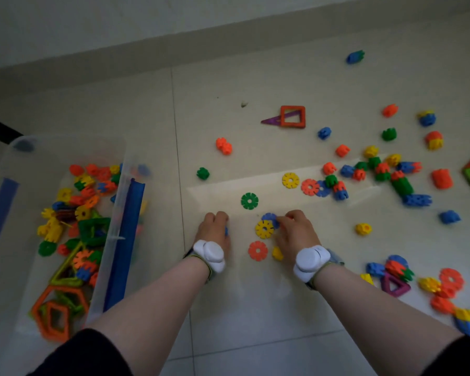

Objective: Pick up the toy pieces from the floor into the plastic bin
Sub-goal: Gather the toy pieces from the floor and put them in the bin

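The clear plastic bin [65, 139] stood on the floor at the left, its long axis running away from the person toward the wall. It held a heap of notched blocks, toothed discs and, at the near end, orange and green frame tiles [53, 313]; blue strips lined its long sides.

The remaining toy pieces [375, 169] lay scattered on the floor to the right of the bin, thickest at the far right. The discs lay flat. An orange square frame [293, 117] overlapped a purple triangle [272, 120] whose tip pointed left.

The left hand [215, 229] was knuckles-up on the floor, fingers curled round a small blue piece [226, 230]. The right hand [293, 232] had bent fingers at the edge of a blue disc [269, 217] that overlapped a yellow disc [263, 229]; whether it had a grip could not be told. An orange disc [257, 251] lay between the wrists, and a green disc [249, 201] lay beyond the hands.

The floor [255, 308] was pale tile with thin grout lines, meeting a light wall.
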